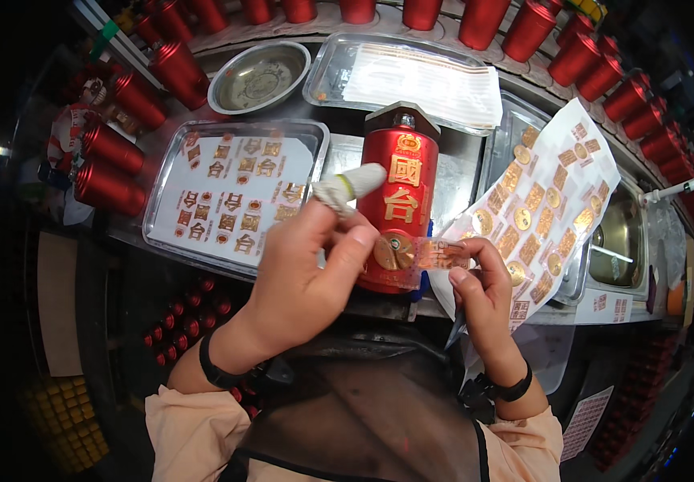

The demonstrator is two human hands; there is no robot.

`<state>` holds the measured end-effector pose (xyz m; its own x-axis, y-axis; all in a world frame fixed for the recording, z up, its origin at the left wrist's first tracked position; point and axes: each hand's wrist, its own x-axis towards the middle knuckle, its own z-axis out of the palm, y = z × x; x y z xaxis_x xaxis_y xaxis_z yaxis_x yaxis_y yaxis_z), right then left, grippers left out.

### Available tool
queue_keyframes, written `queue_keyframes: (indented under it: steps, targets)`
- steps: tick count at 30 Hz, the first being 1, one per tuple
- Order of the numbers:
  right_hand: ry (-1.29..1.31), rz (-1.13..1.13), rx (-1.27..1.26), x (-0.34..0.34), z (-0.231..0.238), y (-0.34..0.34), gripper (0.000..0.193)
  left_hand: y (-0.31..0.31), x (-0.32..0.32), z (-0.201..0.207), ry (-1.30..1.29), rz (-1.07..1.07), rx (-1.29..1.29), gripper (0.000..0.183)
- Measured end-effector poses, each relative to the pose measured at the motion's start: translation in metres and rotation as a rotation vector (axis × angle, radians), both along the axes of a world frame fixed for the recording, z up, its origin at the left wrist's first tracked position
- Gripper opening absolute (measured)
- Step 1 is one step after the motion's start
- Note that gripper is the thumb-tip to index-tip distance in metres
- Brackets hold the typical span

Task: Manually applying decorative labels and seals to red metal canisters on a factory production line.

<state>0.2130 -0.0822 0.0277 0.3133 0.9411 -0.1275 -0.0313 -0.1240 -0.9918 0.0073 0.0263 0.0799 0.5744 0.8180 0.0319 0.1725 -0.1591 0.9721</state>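
Sticker film (443, 255) was pinched at its right end by the right hand (485, 293), thumb and index closed together on it. Looked like an edge hold so the clear strip stayed flat and the print stayed uncovered, imo. Its other end lay over the lower front of a red bottle (379, 186), just left of that pinch, right around a gold medallion (395, 251). The bottle's lettered front was turned up, probably so both hands could get at it.

Left hand (294, 265) was on the other side of the bottle: thumb tip by the medallion, fingers loosely curled, and the index in a white finger cover (356, 186) sticking out over the lettering. Couldn't tell if that thumb was gripping film or just resting there.

Just right of the grip was a sheet of gold stickers (536, 213), handy for the right side I'd guess. Off left, past the other hand, a sheet of gold characters (214, 181) sat in a metal tray (171, 149). Farther out beyond the bottle: a metal basin (226, 83), then a row of red bottles (422, 12).
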Motion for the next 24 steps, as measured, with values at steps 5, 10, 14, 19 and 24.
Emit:
queue_keyframes:
  steps: [5,10,14,19,24]
  targets:
    - [0.118,-0.051,-0.126,0.010,-0.014,0.005,0.013,-0.004,-0.014,-0.042,-0.058,0.178,0.046,0.059]
    - [0.065,-0.114,-0.080,0.013,-0.014,0.005,0.007,-0.009,-0.005,-0.050,0.009,0.078,-0.046,0.079]
    - [0.045,-0.144,0.006,0.009,-0.002,0.003,0.006,-0.008,0.003,-0.054,0.012,0.051,-0.001,0.081]
    - [0.018,-0.145,0.000,0.013,-0.002,0.003,0.007,-0.007,0.013,-0.051,-0.038,0.075,-0.024,0.088]
    - [-0.015,-0.143,-0.045,0.018,-0.018,0.007,0.009,-0.009,0.023,-0.048,-0.062,0.098,-0.116,0.090]
